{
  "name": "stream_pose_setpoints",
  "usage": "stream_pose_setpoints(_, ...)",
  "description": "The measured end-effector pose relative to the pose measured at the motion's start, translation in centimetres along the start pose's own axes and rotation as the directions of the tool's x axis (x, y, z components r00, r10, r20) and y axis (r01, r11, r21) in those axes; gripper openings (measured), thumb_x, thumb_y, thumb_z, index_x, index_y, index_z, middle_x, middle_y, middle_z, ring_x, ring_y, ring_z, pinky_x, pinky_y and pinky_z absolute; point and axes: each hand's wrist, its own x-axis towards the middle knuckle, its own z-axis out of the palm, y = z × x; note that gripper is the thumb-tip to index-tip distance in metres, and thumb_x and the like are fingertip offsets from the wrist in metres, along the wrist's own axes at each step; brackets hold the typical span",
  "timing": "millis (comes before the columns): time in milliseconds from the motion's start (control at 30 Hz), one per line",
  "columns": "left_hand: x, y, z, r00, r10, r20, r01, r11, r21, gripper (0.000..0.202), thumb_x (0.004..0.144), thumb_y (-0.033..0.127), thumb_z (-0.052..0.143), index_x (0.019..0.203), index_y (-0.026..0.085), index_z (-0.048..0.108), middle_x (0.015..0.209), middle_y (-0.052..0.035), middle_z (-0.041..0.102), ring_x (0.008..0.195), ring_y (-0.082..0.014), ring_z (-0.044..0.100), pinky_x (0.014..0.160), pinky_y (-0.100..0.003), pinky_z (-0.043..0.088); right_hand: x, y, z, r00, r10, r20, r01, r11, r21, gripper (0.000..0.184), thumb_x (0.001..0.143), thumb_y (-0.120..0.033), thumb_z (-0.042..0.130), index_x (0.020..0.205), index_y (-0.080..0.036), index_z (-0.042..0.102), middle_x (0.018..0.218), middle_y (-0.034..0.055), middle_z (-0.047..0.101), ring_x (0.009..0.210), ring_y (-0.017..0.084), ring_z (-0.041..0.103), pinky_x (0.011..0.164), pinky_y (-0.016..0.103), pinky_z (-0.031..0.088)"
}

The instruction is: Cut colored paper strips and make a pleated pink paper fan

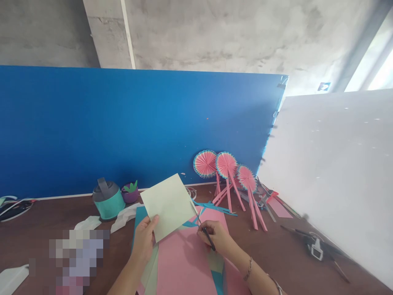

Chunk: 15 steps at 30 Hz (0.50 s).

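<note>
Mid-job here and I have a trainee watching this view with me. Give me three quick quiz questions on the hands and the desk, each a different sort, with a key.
1. Which tool does the right hand hold?
2. True or false: the pale sheet lies underneath the pink paper.
3. Fill in the blank: in the picture, the purple pot stands to the ____ of the teal container.

Key:
1. Scissors.
2. False; the left hand holds it up above the pink paper.
3. Right.
</note>
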Motion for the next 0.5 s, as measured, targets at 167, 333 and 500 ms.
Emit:
stream_pose_setpoints(167,-0.2,0.3,0.4,0.999,-0.009,-0.046,0.009,1.0,0.016,0.047,0.06,0.037,0.078,0.099,0.013,0.065,0.084,-0.0077,0.074,0.064,-0.0218,0.067,0.058,-0.03,0.049,0.1,0.0,0.1,1.0,0.01,-0.003,-0.01,1.0,0.026,0.015,0.066,-0.03,0.06,0.068,-0.015,0.061,0.041,-0.0077,0.043,0.033,0.007,0.042,0.033,0.017,0.031)
stream_pose_setpoints(333,-0.1,0.1,0.2,0.999,-0.005,-0.043,0.005,1.0,0.009,0.047,0.061,0.037,0.077,0.1,0.014,0.065,0.085,-0.0069,0.074,0.063,-0.0203,0.067,0.057,-0.03,0.049,-0.2,-0.6,0.0,1.0,0.009,-0.008,-0.009,1.0,0.027,0.015,0.066,-0.03,0.061,0.065,-0.016,0.058,0.039,-0.0093,0.038,0.031,0.007,0.042,0.033,0.017,0.029)
stream_pose_setpoints(500,0.3,-0.4,-0.1,0.999,-0.016,-0.03,0.016,1.0,0.0,0.05,0.063,0.037,0.077,0.105,0.013,0.064,0.092,-0.0103,0.073,0.077,-0.0249,0.069,0.064,-0.033,0.052,-0.4,-1.1,-0.1,0.999,0.044,-0.001,-0.044,0.999,-0.025,0.018,0.066,-0.033,0.063,0.068,-0.016,0.059,0.037,-0.0082,0.042,0.03,0.007,0.04,0.034,0.017,0.026)
